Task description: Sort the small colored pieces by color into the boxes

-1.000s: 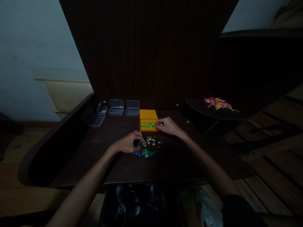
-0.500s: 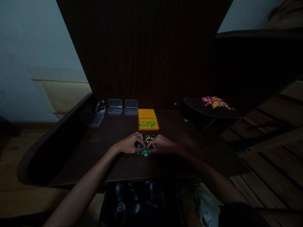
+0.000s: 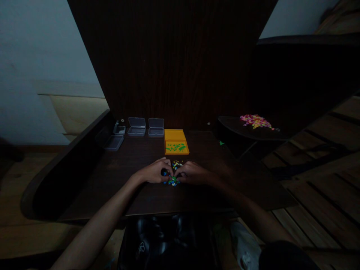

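Observation:
Small blue, green, yellow and white pieces, perhaps toy bricks, lie in a loose pile [image 3: 173, 181] on the dark wooden desk. From the left, my left hand [image 3: 158, 170] reaches in with thumb and forefinger curled together at the pile. My right hand [image 3: 191, 173] comes from the other side, its fingertips bent down to the same pieces and almost meeting the left ones. What sits between the fingertips is too small and dark to make out. Just beyond the hands stands an open yellow box [image 3: 176, 153] with green pieces scattered in it.
Two open clear plastic cases [image 3: 136, 133] stand at the back left, with another clear case [image 3: 114, 143] near the side panel. A heap of pink and yellow pieces [image 3: 257, 121] lies on the raised shelf at right. A small green piece [image 3: 221, 143] is near that shelf.
Both hands stay at the pile with hardly any movement. The pieces under the fingertips have shifted slightly.

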Demonstrator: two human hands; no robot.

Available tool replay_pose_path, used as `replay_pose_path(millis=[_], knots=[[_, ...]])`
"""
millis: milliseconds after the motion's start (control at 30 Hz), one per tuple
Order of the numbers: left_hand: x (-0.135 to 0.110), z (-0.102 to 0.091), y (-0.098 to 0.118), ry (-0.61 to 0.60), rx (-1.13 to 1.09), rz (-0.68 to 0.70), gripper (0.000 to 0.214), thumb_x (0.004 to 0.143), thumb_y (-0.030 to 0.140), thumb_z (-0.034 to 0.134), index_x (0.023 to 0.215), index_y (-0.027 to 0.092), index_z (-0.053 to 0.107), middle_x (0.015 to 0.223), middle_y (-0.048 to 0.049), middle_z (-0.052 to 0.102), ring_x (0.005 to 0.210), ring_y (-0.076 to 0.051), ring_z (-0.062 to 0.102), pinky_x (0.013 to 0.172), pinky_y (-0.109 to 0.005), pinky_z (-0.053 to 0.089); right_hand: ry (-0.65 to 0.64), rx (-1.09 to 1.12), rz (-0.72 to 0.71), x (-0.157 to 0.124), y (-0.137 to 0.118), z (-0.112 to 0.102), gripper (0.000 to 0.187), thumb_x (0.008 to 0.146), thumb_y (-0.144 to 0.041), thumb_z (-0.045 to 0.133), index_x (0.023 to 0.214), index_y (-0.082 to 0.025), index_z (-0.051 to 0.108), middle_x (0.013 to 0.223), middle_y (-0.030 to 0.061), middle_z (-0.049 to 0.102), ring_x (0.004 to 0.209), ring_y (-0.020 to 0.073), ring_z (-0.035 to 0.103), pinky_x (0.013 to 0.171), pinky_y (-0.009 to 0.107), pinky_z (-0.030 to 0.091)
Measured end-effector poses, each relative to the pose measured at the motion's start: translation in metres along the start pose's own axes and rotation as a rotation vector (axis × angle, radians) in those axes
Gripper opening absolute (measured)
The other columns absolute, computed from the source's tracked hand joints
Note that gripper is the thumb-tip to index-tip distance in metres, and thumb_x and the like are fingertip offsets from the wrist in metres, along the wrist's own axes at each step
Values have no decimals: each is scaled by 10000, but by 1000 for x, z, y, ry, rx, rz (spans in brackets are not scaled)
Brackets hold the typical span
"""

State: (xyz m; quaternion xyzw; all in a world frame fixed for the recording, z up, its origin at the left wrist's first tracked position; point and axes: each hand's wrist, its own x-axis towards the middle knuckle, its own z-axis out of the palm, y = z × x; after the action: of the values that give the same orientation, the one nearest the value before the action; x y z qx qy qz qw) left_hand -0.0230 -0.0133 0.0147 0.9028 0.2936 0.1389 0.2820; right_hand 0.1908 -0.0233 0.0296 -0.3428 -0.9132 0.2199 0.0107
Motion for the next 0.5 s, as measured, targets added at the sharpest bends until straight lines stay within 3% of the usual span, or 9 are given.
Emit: replay_pose_path(millis=[300,500], knots=[[-1,1,-6,2,-23,21,88,782,256,668,834,206,719,903,-27,593,934,-164,532,872,-285,406,-34,-12,6,0,-1,-4,190,839,-267,605,967,-199,728,711,-6,660,642,107,563,646,217,344],[-3,-12,-8,48,-33,-3,125,813,291,637,844,194,709,898,-26,618,917,-160,555,931,-326,384,-17,-16,-6,-1,0,-2,246,844,-260,583,1052,-216,707,731,-3,666,646,114,565,625,218,338]])
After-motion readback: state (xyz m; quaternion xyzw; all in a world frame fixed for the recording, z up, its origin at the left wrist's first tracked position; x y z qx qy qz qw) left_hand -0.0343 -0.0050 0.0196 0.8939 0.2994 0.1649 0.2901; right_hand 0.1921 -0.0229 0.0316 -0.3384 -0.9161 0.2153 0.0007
